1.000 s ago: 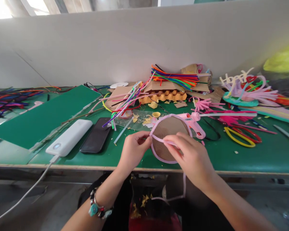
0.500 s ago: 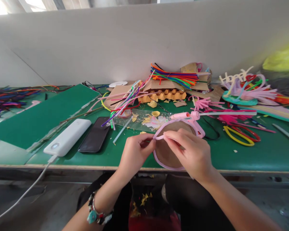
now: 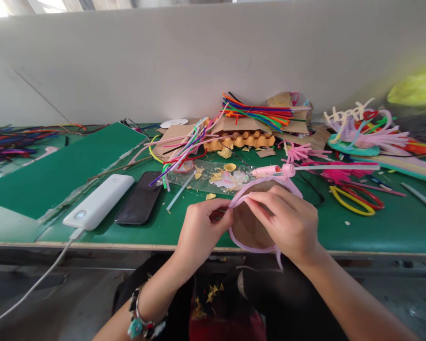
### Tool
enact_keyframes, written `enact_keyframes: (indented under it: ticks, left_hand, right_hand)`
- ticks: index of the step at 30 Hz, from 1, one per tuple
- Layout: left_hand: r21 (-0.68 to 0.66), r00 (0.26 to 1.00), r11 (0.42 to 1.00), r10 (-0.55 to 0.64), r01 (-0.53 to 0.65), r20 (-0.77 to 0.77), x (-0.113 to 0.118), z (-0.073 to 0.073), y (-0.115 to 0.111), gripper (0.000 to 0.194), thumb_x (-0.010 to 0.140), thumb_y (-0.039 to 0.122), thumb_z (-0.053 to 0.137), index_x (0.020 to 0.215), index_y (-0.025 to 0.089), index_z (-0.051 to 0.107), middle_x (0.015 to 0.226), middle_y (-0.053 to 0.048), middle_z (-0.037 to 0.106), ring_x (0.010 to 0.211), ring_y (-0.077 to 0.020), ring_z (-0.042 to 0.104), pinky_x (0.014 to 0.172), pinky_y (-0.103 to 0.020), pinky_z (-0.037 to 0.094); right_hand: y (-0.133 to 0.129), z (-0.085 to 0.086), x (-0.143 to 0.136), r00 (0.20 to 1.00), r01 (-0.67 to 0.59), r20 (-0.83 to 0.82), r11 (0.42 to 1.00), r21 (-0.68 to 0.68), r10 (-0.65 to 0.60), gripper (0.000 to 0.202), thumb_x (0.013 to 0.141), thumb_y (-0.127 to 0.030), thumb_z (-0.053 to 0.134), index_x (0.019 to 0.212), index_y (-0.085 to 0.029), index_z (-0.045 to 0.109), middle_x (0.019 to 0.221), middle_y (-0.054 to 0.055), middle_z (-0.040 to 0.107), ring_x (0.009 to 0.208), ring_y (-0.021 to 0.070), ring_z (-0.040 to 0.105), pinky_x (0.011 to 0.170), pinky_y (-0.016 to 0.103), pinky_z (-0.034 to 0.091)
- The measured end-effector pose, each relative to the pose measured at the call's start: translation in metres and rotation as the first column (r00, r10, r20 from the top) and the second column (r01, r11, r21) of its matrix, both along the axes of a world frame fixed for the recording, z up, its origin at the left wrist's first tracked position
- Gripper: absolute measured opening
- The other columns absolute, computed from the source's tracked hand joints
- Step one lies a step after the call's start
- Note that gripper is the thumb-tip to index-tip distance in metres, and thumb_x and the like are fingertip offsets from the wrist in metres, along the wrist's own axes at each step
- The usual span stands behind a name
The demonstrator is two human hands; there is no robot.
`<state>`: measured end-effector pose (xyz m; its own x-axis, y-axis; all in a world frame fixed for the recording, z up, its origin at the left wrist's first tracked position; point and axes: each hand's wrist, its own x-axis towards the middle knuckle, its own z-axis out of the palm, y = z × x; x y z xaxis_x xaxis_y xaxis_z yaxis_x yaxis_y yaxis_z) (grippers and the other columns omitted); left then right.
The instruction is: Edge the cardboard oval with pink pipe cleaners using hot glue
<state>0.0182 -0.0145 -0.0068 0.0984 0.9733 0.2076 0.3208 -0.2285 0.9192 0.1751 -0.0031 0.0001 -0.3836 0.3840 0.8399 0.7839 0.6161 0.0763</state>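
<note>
- Disc (image 3: 250, 225), one of them, brown and round with a lilac rim, held up between two hands at the near edge of the one green table (image 3: 344, 239)!
- Left hand (image 3: 204, 225): nearly closed, thumb and forefinger pinching the lilac strip (image 3: 239, 201) where it meets the disc's left side, a small gap behind the fingertips.
- Right hand (image 3: 287, 222): in front of the disc, fingers curled, thumb and forefinger closed on that same one strip, just beside the left.
- One pink glue gun (image 3: 287, 171) right behind the disc, one pale rod (image 3: 337, 167) stretching rightward from it.
- Over on the left, one white power bank (image 3: 99, 201) with one white cable (image 3: 53, 270), one black phone (image 3: 140, 199) beside it, and one green board (image 3: 74, 163) lying at an angle.
- Two loops on the right: one yellow loop (image 3: 351, 201), one red loop (image 3: 371, 198), touching!
- At the back, one orange egg carton (image 3: 250, 139), and above it one bundle of coloured stems (image 3: 257, 113), too many to count.
- One beaded bracelet (image 3: 140, 315), there on the left wrist.
</note>
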Motion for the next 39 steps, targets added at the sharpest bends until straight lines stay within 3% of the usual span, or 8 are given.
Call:
enact_keyframes:
  ticks: [11,22,25,31,39]
  left_hand:
    - [0.118,0.999,0.993,-0.008,0.014,-0.051,0.002,0.005,-0.005,0.023,0.071,0.008,0.052,0.078,0.016,0.072,0.062,0.001,0.068,0.055,-0.0102,0.060,0.050,-0.014,0.045]
    - [0.325,0.992,0.945,0.026,0.016,-0.125,0.003,0.005,-0.011,0.017,0.068,0.002,0.056,0.075,0.009,0.070,0.062,-0.002,0.067,0.050,-0.0067,0.057,0.050,-0.011,0.045]
    - [0.288,0.993,0.958,0.020,0.014,-0.118,0.003,0.005,-0.011,0.017,0.068,0.003,0.055,0.074,0.009,0.069,0.062,-0.001,0.066,0.050,-0.0068,0.056,0.050,-0.011,0.045]
    - [0.042,0.999,0.998,-0.052,0.053,-0.008,0.001,0.004,-0.007,0.015,0.072,0.012,0.051,0.069,0.013,0.066,0.057,0.002,0.062,0.050,-0.0075,0.055,0.046,-0.012,0.042]
    - [0.016,0.999,0.999,-0.032,0.032,-0.034,0.000,0.006,-0.006,0.013,0.068,0.008,0.052,0.065,0.013,0.063,0.054,0.005,0.059,0.048,-0.0044,0.053,0.044,-0.008,0.039]
  right_hand:
    - [0.000,0.004,-0.003,0.999,0.039,0.000,0.995,0.096,-0.039,0.018,0.075,-0.019,0.061,0.059,-0.016,0.054,0.047,-0.003,0.052,0.044,0.0069,0.048,0.047,0.019,0.037]
    - [-0.011,0.009,-0.006,0.996,0.090,-0.029,0.994,0.062,-0.088,0.018,0.074,-0.016,0.060,0.059,-0.017,0.052,0.047,-0.003,0.052,0.042,0.0064,0.048,0.046,0.020,0.036]
    - [-0.012,0.010,-0.007,0.997,0.076,-0.028,0.996,0.040,-0.075,0.014,0.074,-0.014,0.060,0.062,-0.017,0.053,0.049,-0.003,0.054,0.044,0.0069,0.050,0.048,0.020,0.038]
    - [-0.011,0.009,-0.001,0.998,0.047,-0.033,0.999,0.019,-0.047,0.012,0.073,-0.007,0.057,0.079,-0.017,0.054,0.062,0.000,0.060,0.061,0.0109,0.058,0.058,0.022,0.045]
    - [-0.009,0.014,0.007,0.984,0.128,-0.128,0.992,-0.001,-0.127,0.021,0.074,-0.016,0.060,0.094,-0.015,0.054,0.087,0.009,0.060,0.070,0.0150,0.061,0.063,0.029,0.050]
